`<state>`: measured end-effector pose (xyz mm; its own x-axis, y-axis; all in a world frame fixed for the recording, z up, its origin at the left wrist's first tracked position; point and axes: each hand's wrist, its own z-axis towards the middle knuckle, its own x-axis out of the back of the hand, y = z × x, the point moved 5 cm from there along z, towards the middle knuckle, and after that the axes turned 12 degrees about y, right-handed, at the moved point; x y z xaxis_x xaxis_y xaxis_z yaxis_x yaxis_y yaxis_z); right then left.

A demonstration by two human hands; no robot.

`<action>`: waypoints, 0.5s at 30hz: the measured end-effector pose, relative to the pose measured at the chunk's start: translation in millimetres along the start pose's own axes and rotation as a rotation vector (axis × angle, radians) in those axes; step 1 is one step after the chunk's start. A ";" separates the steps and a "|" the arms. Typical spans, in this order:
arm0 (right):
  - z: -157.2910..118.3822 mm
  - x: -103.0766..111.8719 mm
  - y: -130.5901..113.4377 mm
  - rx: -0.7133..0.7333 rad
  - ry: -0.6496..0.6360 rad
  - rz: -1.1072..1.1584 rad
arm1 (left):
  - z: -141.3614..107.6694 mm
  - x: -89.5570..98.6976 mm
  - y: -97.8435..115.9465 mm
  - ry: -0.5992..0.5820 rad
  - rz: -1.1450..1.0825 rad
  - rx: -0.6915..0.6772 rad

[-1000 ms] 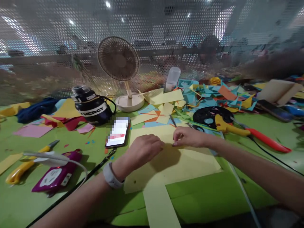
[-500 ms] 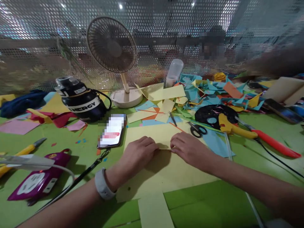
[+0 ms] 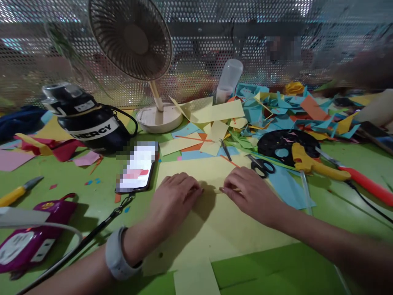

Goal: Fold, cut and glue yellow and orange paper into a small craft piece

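Observation:
Pale yellow paper [image 3: 233, 229] lies flat on the green table in front of me, with a narrow strip of the same colour [image 3: 196, 280] at its near edge. My left hand [image 3: 176, 200], a grey band on its wrist, rests over the paper with its fingers curled together. Facing it across a short gap, my right hand [image 3: 251, 194] has thumb and fingers pinched at a thin edge or fold of the yellow paper. Whether the left fingertips grip that edge is hard to tell. Black scissors [image 3: 260, 166] lie just beyond my right hand.
A phone [image 3: 138, 168], black bottle [image 3: 92, 123] and fan [image 3: 159, 116] stand or lie at the left and back. Blue and orange paper scraps [image 3: 282, 112] are heaped at the back right. A yellow glue gun [image 3: 319, 166], red-handled cutter [image 3: 371, 184] and purple pouch [image 3: 39, 229] are nearer.
The view has shifted closer and lower, so the objects look larger. My left hand's fingers have drawn slightly back from the folded edge; the right hand remains at it.

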<state>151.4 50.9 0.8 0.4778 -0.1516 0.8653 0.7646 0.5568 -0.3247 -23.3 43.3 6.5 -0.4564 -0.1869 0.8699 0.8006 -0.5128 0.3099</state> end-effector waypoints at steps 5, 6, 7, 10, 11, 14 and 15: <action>2.1 -0.8 3.2 -0.056 -0.029 0.056 | -22.0 -12.3 32.0 -0.034 0.130 -0.302; 2.4 -0.8 3.4 -0.060 -0.030 0.060 | -25.9 -15.6 35.4 -0.050 0.125 -0.291; 2.6 -0.7 3.5 -0.062 -0.030 0.062 | -28.7 -18.6 36.9 -0.070 0.122 -0.248; 3.7 -0.5 4.7 -0.064 -0.025 0.064 | -33.7 -24.7 40.3 -0.149 0.087 -0.172; 4.2 -0.4 5.5 -0.068 -0.022 0.072 | -34.3 -25.5 41.0 -0.174 0.076 -0.164; 5.4 -0.4 7.7 -0.080 -0.028 0.119 | -34.4 -24.7 41.7 -0.218 0.062 -0.162; 5.8 -0.5 8.3 -0.086 -0.034 0.133 | -34.2 -23.8 41.9 -0.225 0.060 -0.164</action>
<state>155.1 60.3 -0.1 0.5639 -0.0525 0.8242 0.7301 0.4982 -0.4678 7.8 -2.4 -14.3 -0.2978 -0.0395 0.9538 0.7416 -0.6387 0.2051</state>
